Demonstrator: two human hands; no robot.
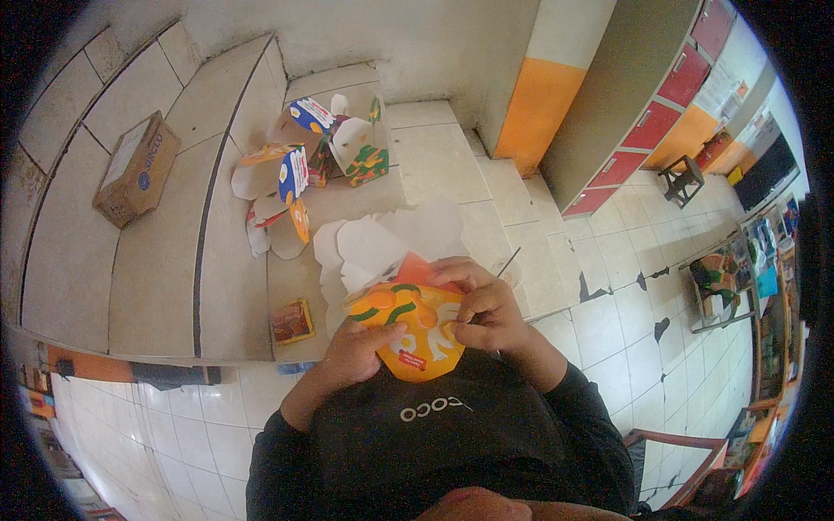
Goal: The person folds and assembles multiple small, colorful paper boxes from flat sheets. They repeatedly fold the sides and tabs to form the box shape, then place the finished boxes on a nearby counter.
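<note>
Fingers of the left hand (354,352) and the right hand (491,313) are clamped on a curved-edged yellow-orange card carton piece (419,334) with green and white print, near, in front of the chest. Beyond it runs a wide ledge of cream tiles (426,161). On this, far, stand multicoloured card cartons with white flaps (360,143) (loosely bunched); nearer lie shaped white card sheets (382,243). Left sits an oblong brown cardboard box (136,169). Near, left of the left hand, lies a small red-and-yellow rectangular packet (293,321).
</note>
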